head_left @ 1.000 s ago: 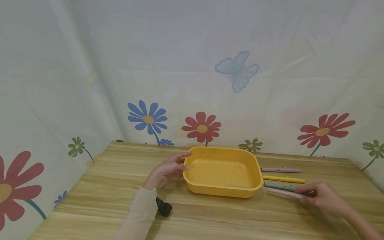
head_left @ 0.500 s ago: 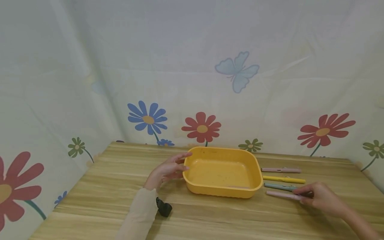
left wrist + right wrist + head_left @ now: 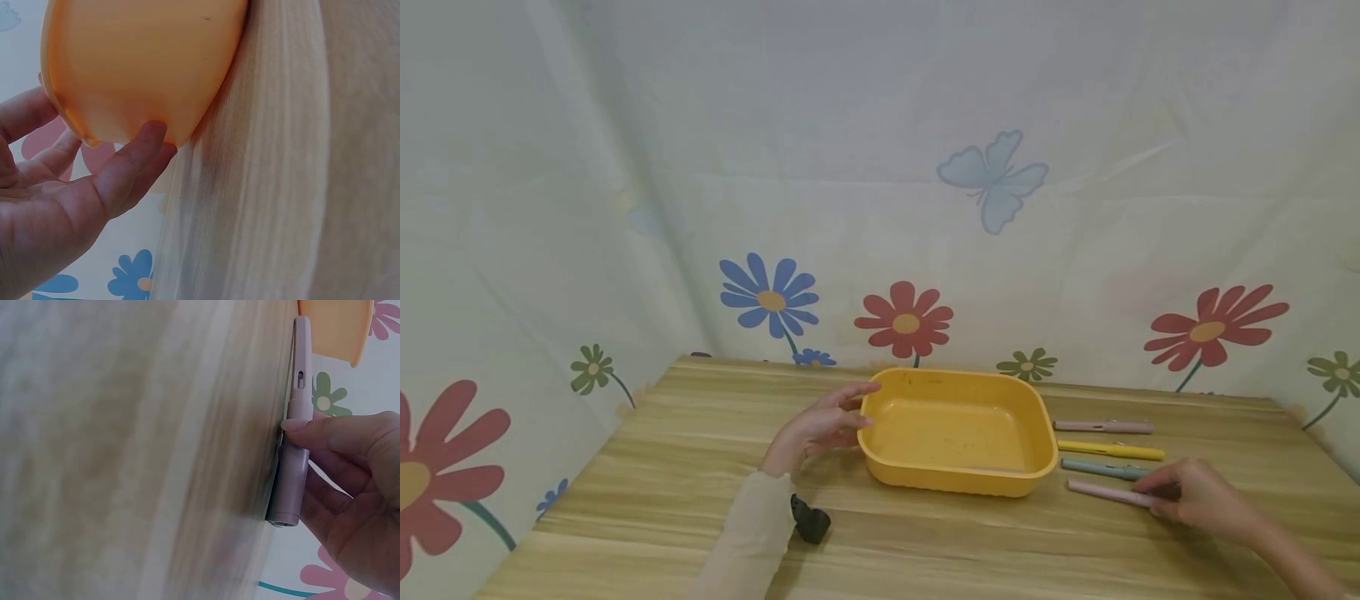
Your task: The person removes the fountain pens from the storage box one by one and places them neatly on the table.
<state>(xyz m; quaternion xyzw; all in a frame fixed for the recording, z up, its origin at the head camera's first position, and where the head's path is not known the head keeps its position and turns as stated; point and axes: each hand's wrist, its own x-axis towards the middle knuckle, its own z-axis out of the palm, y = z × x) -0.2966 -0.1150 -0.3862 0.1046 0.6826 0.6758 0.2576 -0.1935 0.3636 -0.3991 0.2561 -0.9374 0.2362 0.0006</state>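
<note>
A yellow plastic tray (image 3: pixel 955 429) stands on the wooden table. My left hand (image 3: pixel 820 425) holds its left side; in the left wrist view, the fingers (image 3: pixel 128 165) rest against the outer wall (image 3: pixel 147 56) and other digits reach the rim. To the right of the tray, my right hand (image 3: pixel 1210 500) pinches a pale pink pen (image 3: pixel 1101 490) near its right end. This pen (image 3: pixel 289 484) lies along the tabletop in the right wrist view, with the thumb across its barrel. Just beyond it lies a grey-green pen (image 3: pixel 1097 468), partly behind the right fingers.
Farther back are a yellow pen (image 3: pixel 1112 451) and a dusky pink pen (image 3: pixel 1105 427), roughly parallel. Something thin and pale lies on the tray floor by its front wall. A black device (image 3: pixel 810 521) sits at the left wrist. A flowered curtain (image 3: pixel 992 275) hangs behind the table (image 3: pixel 925 550).
The right hand has shifted slightly, and the pale pink pen now lies a little farther from the grey-green pen. My left hand and the tray stay put.
</note>
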